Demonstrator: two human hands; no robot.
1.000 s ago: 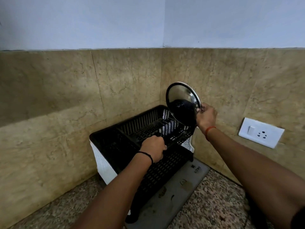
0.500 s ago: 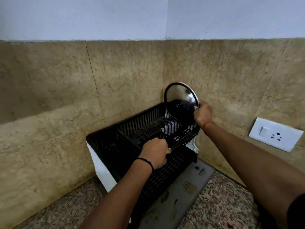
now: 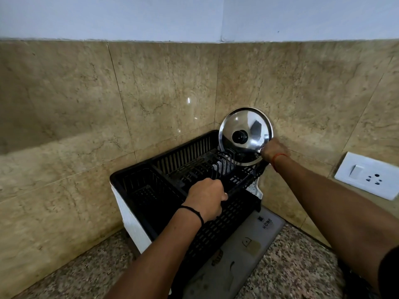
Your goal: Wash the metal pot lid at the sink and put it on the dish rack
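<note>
Metal lid (image 3: 246, 134) is standing on edge at the far-right corner of the black dish rack (image 3: 172, 180), approx 1 o'clock in view, black knob (image 3: 239, 137) facing the camera, disc leaning back twd the tiled wall (image 3: 151, 93). Right hand (image 3: 272, 151) is pinching the lid's rim at its 4 o'clock. Left hand (image 3: 207, 197) is curled tight around the rack's near rail. Plate dividers (image 3: 220, 165) are standing just left of the lid. White switch/socket plate (image 3: 367, 178) is sitting at 3 o'clock on the wall; grey mat (image 3: 237, 255) is lying under the rack on the speckled table (image 3: 291, 266).
</note>
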